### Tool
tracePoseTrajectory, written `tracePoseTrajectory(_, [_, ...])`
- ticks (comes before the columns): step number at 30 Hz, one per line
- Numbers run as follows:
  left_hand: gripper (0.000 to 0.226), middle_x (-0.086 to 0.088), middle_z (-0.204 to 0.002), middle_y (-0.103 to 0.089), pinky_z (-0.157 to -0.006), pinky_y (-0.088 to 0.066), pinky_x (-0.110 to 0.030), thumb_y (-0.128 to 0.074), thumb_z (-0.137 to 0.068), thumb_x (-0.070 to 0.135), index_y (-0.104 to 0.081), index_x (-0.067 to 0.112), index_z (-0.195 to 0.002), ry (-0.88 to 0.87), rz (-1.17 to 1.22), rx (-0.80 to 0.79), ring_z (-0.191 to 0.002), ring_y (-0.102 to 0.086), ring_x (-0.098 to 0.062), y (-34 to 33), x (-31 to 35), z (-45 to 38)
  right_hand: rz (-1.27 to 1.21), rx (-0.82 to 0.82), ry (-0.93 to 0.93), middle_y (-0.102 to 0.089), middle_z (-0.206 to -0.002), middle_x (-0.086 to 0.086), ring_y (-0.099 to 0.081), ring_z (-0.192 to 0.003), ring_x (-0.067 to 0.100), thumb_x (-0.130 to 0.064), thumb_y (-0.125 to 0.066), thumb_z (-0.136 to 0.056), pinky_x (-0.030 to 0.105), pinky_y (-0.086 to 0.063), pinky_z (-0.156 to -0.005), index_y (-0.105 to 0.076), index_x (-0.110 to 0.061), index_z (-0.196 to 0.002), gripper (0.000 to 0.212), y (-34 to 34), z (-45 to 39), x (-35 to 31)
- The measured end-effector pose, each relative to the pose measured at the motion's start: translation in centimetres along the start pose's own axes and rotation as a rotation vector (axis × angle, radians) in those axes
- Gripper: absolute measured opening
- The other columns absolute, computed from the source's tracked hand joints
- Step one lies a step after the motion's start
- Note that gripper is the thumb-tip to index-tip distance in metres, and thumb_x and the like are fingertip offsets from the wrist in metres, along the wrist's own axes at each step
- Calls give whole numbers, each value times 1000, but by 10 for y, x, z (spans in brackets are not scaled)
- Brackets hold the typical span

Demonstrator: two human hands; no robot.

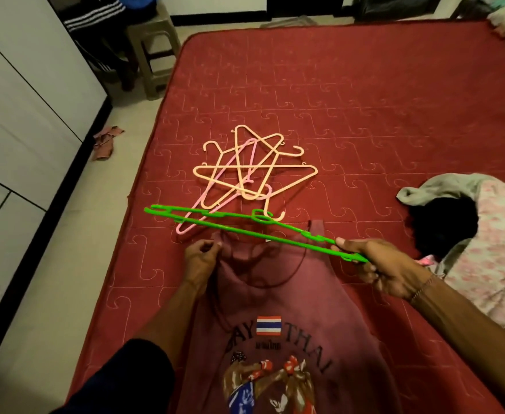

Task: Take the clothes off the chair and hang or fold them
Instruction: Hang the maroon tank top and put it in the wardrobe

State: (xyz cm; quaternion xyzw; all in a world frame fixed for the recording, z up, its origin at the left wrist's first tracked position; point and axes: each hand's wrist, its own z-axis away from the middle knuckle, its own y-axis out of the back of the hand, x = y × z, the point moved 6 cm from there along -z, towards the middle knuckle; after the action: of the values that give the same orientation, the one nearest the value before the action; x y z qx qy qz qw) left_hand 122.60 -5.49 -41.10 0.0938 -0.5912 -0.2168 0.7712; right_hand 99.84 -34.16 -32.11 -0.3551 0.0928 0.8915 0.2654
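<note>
A maroon tank top (278,309) lies flat on the red bed (364,100), print upward, its neck and straps pointing away from the person. It looks light and limp, a thing that will sag and crease wherever it is lifted, so the sensible holds are the shoulder straps or the neck edge, where a hanger arm can be slipped through.

The left hand (199,258) sits at the top's left strap, fingers curled in and pinching the fabric there. The strap on the far side of the neckline lies free, just under the hanger.

The right hand (376,264) holds a green hanger (245,231) by one end, thumb on top and fingers curled beneath, so the hanger reaches across above the neckline towards the left hand. The hanger looks thin, stiff plastic and light; held by its tip it may wobble, and its little notches could snag the fabric.

Just beyond both hands lies a heap of peach and pink hangers (245,171). To the right of the right hand sits a pile of clothes (484,234), grey, black and pink-patterned.
</note>
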Motion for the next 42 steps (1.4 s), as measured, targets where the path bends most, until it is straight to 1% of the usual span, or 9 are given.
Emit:
tracePoseTrajectory(3, [15,-9,-85,-71,-69,-47,-23,-70,-88,2,-74,-8,-98,-45,-68,63,-77,-63,-19,10,5,-4,1,-53,34,-42,-61,1,-22,-32,2,-25,-62,-97,14,-15,-33,-70,2,-103,29,-3,3,1])
tracePoseTrajectory(6, [19,-14,-97,-75,-83,-54,-32,-71,-87,6,-76,-1,-103,-66,-96,118,-87,-70,-25,19,7,-9,-183,-81,-17,-37,-47,-5,-22,-29,1,-23,-57,-99,15,-12,-32,-62,-6,-86,22,-7,1,4])
tracePoseTrajectory(13, [14,-13,-88,-70,-63,-49,-23,-64,-90,4,-73,-2,-100,55,47,82,-70,-59,-17,11,7,-9,-338,-304,-264,-37,-50,-3,-26,-26,-1,-7,-44,-84,11,-14,-31,-62,-3,-89,20,-34,0,19])
tracePoseTrajectory(17, [16,-15,-94,-70,-75,-49,-31,-62,-93,6,-72,-3,-103,134,130,32,-82,-60,-22,2,-2,-13,-337,-390,-391,-32,-43,-6,-27,-26,-1,-11,-43,-93,11,-16,-27,-56,-8,-81,18,-46,-2,37])
tracePoseTrajectory(21, [10,-10,-87,-72,-75,-52,-36,-67,-91,12,-75,7,-94,209,215,-26,-78,-62,-21,-2,-10,-11,-483,-621,-468,-33,-42,-7,-31,-26,0,-8,-92,-62,13,-18,-29,-57,-11,-71,37,-59,0,47])
tracePoseTrajectory(24, [13,-6,-84,-71,-71,-53,-30,-70,-90,11,-74,5,-101,204,225,-42,-74,-62,-17,-3,-10,-7,-472,-696,-423,-33,-43,-9,-31,-28,0,-17,-99,-53,13,-18,-30,-53,-16,-68,48,-69,-5,53])
tracePoseTrajectory(32, [14,-2,-84,-71,-71,-55,-28,-66,-92,5,-72,17,-89,212,233,-69,-78,-65,-17,-9,-9,-7,-476,-693,-289,-31,-40,-8,-28,-27,0,-31,-93,-64,11,-15,-33,-48,-19,-68,47,-104,-42,50])
tracePoseTrajectory(36, [21,-2,-77,-69,-57,-54,-21,-57,-95,-2,-70,14,-90,228,208,-90,-65,-62,-12,-12,-10,-8,-454,-561,-221,-28,-39,-8,-24,-26,0,-40,-52,-90,12,-3,-39,-44,-19,-68,32,-119,-63,51])
tracePoseTrajectory(42, [17,-5,-77,-68,-58,-53,-23,-57,-93,-4,-70,6,-96,245,181,-105,-59,-61,-10,-19,-12,-12,-307,-360,-153,-24,-45,-9,-19,-31,1,-29,-34,-103,10,-6,-36,-42,-21,-73,32,-123,-111,44])
